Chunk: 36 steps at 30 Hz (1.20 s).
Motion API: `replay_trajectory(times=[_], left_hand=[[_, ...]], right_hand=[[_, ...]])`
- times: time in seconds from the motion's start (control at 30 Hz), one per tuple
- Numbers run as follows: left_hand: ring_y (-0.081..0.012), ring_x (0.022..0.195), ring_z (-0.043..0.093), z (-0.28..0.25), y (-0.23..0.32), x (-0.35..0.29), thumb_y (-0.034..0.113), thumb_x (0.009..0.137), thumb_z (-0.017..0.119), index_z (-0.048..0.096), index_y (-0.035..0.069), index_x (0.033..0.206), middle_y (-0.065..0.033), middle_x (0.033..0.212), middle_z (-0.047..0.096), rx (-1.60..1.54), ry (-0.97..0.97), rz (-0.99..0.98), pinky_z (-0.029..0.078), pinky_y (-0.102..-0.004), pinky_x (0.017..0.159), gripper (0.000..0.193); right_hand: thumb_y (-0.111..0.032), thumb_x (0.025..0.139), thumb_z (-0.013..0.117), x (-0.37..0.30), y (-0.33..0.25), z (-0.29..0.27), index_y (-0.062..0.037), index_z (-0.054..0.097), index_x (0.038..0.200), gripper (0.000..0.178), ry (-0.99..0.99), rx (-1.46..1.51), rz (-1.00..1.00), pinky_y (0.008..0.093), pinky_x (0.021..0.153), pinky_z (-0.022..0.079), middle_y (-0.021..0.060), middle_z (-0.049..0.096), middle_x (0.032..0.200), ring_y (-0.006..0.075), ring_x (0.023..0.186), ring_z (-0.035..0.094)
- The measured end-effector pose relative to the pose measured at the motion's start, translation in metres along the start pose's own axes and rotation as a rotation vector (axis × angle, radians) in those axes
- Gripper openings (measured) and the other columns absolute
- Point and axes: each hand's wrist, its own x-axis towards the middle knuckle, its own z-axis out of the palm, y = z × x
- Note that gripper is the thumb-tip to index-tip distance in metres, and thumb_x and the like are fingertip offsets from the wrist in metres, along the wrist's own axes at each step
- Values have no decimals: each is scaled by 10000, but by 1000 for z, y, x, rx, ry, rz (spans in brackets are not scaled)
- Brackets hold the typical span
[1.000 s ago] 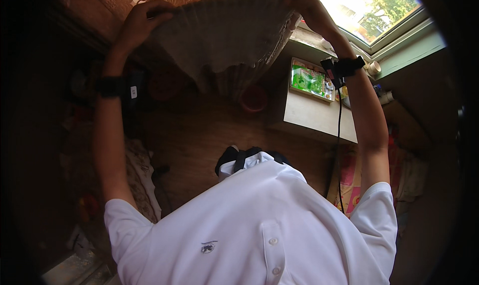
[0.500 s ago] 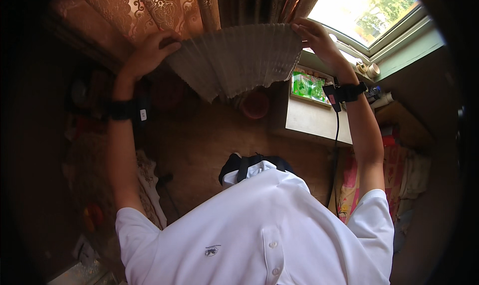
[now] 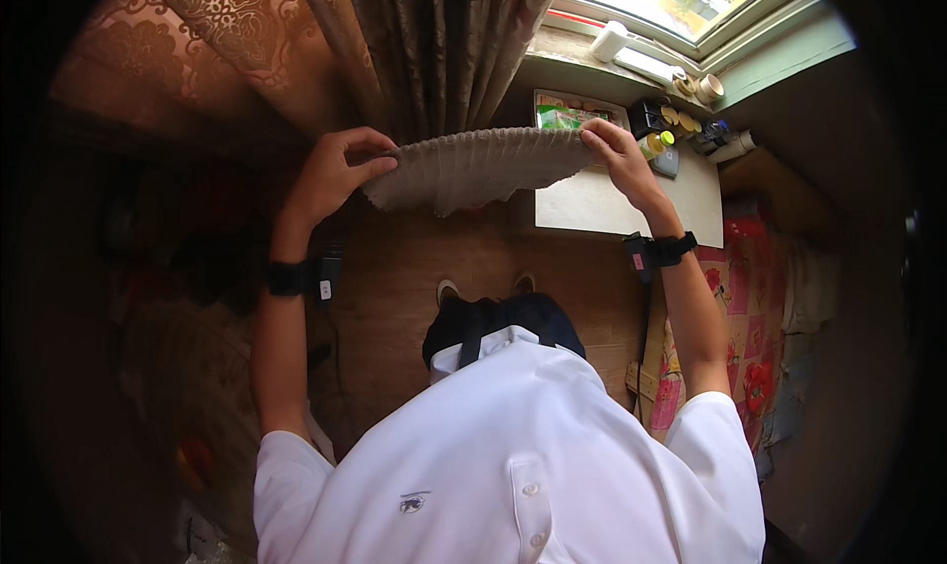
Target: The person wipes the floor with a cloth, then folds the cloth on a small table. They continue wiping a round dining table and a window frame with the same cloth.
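Note:
A thin grey pleated cloth [image 3: 478, 169] is stretched between my two hands, in front of me and above floor level. My left hand [image 3: 340, 174] pinches its left top corner between thumb and fingers. The opposite corner is gripped by my right hand [image 3: 617, 159]. The upper edge runs nearly straight, with the ribbed folds bunched along it. Below it the cloth hangs down with an uneven lower edge. What kind of piece it is I cannot make out. Each wrist wears a black strap with a small box.
Patterned curtains [image 3: 395, 51] hang ahead, left of a bright window [image 3: 681, 11]. On the right stands a white-topped desk [image 3: 631, 209] with a green package [image 3: 559, 118] and a yellow-capped bottle [image 3: 655, 145]. Pink floral fabric [image 3: 755, 367] lies nearer on the right.
Both hands have come down and closer to me with the cloth still between them. The cloth shows less of its face, and more of the desk and its things is visible.

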Motion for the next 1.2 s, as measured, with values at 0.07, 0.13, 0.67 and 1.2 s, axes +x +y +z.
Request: replay_trajectory(times=[0.07, 0.13, 0.67, 1.2], left_hand=[[-102, 981, 665, 17, 6, 8, 89, 917, 786, 734, 12, 1065, -18, 1003, 733, -49, -12, -27, 522, -276, 907, 175], [-87, 927, 658, 33, 9, 18, 76, 892, 806, 738, 19, 1056, -9, 975, 729, -107, -31, -44, 525, -256, 852, 187], [-78, 820, 661, 258, -4, 156, -18, 856, 777, 743, -23, 1027, -25, 883, 727, -146, 42, -172, 523, -229, 739, 175], [-327, 931, 672, 427, -96, 125, -60, 796, 725, 735, 15, 944, -126, 929, 688, 277, -71, -115, 553, -417, 814, 167]], right_hand=[[-216, 1093, 587, -9, 33, -8, -19, 655, 1082, 208, 53, 34, -3, 227, 858, 469, -48, 597, 945, 40, 912, 552], [-192, 1087, 599, -18, 48, -10, -4, 672, 1156, 214, 149, 69, 0, 242, 885, 485, -19, 658, 1028, 63, 972, 598], [-184, 1083, 601, -93, 201, -165, 4, 653, 1081, 196, 328, 160, 134, 227, 804, 458, -42, 604, 927, 46, 882, 538], [-175, 1021, 632, -190, 330, -156, 39, 666, 1046, 218, 260, -90, 359, 304, 735, 497, 75, 668, 819, 134, 773, 604]])
